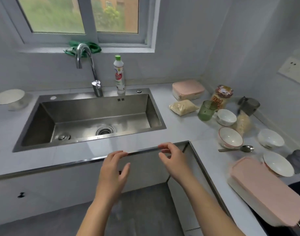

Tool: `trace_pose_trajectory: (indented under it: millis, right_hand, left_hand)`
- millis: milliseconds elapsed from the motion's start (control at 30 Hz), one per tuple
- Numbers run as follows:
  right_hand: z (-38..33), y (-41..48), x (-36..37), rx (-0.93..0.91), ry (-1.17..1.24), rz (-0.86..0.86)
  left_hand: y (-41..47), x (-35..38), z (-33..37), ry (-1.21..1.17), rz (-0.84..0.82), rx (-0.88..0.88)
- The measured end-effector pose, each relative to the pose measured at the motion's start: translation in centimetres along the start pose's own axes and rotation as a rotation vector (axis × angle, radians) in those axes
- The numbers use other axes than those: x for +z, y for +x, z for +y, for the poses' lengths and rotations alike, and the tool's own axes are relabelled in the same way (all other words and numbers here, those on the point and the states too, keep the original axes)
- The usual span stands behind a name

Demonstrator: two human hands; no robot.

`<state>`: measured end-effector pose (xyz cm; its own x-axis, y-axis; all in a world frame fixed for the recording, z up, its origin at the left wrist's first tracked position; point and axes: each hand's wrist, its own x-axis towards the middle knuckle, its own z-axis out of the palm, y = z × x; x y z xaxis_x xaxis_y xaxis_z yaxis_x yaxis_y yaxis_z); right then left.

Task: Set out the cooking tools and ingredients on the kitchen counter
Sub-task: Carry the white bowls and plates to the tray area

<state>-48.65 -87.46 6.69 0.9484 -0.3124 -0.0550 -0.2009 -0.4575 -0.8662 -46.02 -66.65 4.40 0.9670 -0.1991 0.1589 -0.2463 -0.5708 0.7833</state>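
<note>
Counter (179, 132) edge below both raised hands, left hand (114, 167), right hand (173, 160), fingers loosely curled.

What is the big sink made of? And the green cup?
The sink looks like brushed stainless steel: grey, with soft, dull reflections. The green cup is see-through and shiny, so tinted glass or clear plastic; the picture cannot settle which.
</note>
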Motion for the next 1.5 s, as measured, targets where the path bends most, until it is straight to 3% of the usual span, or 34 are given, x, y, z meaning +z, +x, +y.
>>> trace_pose_trajectory:
  millis: [467, 967, 1067, 1167, 1300, 1400, 1500]
  right_hand:
    - [-14.9, 6.7, 23.6, 0.053, 0.126, -0.023]
    - [-24.3, 20.8, 41.5, 0.014, 0.073, -0.289]
    - [-26.5, 22.8, 44.6, 0.025, 0.07, -0.271]
    - [-28.3, 25.1, 47.9, 0.053, 0.068, -0.199]
    - [-30.0, 27.6, 52.8, 0.152, 0.144, -0.127]
    - [-30.8, 28.5, 56.2, 0.31, 0.27, -0.133]
    - [-31.3, 28.4, 58.1, 0.48, 0.452, -0.167]
  left_hand:
    - [12.6, -21.6, -17.6, 0.099, 0.018, 0.056]
    - [26.0, -34.5, -32.5, 0.188, 0.126, -0.167]
    - [30.4, -36.9, -36.4, 0.045, 0.2, -0.283]
    - [36.2, -39.1, -41.1, -0.208, 0.265, -0.524]
    - [42.3, -40.6, -46.3, -0.581, 0.135, -0.88]
    - [44.1, -41.3, -47.6, -0.602, -0.046, -0.893]
    - [43.8, -41.9, -47.3, -0.598, -0.062, -0.835]
